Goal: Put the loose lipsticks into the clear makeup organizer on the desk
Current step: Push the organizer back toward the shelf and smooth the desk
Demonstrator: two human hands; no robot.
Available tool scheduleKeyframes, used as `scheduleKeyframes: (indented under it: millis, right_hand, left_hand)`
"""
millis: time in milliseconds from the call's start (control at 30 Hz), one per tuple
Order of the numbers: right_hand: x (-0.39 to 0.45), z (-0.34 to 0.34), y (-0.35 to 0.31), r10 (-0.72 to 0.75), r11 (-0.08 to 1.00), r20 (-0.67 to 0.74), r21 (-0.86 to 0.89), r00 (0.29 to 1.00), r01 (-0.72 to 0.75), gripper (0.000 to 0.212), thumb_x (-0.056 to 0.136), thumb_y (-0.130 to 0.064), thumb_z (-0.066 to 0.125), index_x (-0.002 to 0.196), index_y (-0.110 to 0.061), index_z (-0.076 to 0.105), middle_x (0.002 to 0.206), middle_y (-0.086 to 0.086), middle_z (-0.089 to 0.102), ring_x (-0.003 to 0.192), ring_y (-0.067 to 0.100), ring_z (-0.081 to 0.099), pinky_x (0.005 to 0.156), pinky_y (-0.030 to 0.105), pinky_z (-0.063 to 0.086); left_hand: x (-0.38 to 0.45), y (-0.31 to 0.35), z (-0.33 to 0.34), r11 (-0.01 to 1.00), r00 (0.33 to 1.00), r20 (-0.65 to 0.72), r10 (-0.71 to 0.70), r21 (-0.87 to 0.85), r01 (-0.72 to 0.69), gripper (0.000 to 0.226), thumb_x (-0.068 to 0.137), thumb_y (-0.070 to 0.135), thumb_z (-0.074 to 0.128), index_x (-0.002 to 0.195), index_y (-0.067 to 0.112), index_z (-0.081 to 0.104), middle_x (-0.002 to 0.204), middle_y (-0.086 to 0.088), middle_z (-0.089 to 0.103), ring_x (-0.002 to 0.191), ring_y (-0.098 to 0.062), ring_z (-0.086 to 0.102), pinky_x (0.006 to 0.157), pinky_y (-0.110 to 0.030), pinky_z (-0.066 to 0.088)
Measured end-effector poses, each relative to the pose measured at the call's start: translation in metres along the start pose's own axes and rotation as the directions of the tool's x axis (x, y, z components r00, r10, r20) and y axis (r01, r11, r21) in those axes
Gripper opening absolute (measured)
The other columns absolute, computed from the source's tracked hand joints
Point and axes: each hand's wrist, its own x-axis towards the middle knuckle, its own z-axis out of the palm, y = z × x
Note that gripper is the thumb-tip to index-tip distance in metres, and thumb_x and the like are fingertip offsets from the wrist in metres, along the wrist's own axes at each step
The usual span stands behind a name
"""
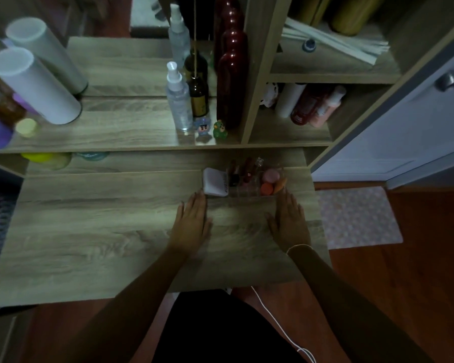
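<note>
The clear makeup organizer (249, 193) stands on the wooden desk (102, 231) at its far right. Several lipsticks (247, 170) stand upright in its left slots. Its right side holds a pink round item (271, 175), an orange-capped item (267, 189) and an orange sponge (281, 185). A white compact case (215, 182) lies against the organizer's left side. My left hand (192, 222) rests flat on the desk, fingertips just below the white case. My right hand (290, 220) lies flat too, fingertips near the organizer's front right corner. Both hands hold nothing.
A raised shelf (116, 132) behind carries a spray bottle (178, 100), a dark amber bottle (198, 95), a tall red vase (231, 82), two small figurines (211, 128) and white cylinders (34, 85). Shelf cubbies with bottles (312, 106) sit at right. A white cable (278, 323) hangs below.
</note>
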Motion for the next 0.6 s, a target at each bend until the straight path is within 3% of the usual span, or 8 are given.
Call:
scheduleKeyframes:
  millis: [433, 600]
  right_hand:
    - [-0.001, 0.001, -0.004, 0.004, 1.000, -0.012, 0.011, 1.000, -0.004, 0.074, 0.094, -0.041, 0.044, 0.150, -0.013, 0.005, 0.159, 0.013, 0.014, 0.147, 0.028, 0.012, 0.118, 0.054, 0.016]
    - [-0.020, 0.012, -0.012, 0.182, 0.981, -0.088, 0.088, 0.979, -0.174, 0.074, 0.091, -0.044, 0.049, 0.149, -0.019, 0.010, 0.159, 0.013, 0.011, 0.146, 0.030, 0.013, 0.114, 0.056, 0.017]
  left_hand:
    - [0.000, -0.007, 0.009, 0.999, 1.000, 0.005, -0.025, -0.031, 0.025, 0.068, 0.097, 0.042, 0.033, 0.147, 0.007, 0.001, 0.157, -0.015, 0.013, 0.144, -0.026, 0.008, 0.117, -0.047, 0.010]
    - [-0.010, -0.004, 0.014, 0.998, 0.999, -0.002, -0.055, 0.012, 0.055, 0.065, 0.098, 0.043, 0.029, 0.148, 0.007, 0.007, 0.157, -0.014, 0.013, 0.145, -0.025, 0.008, 0.117, -0.049, 0.009]
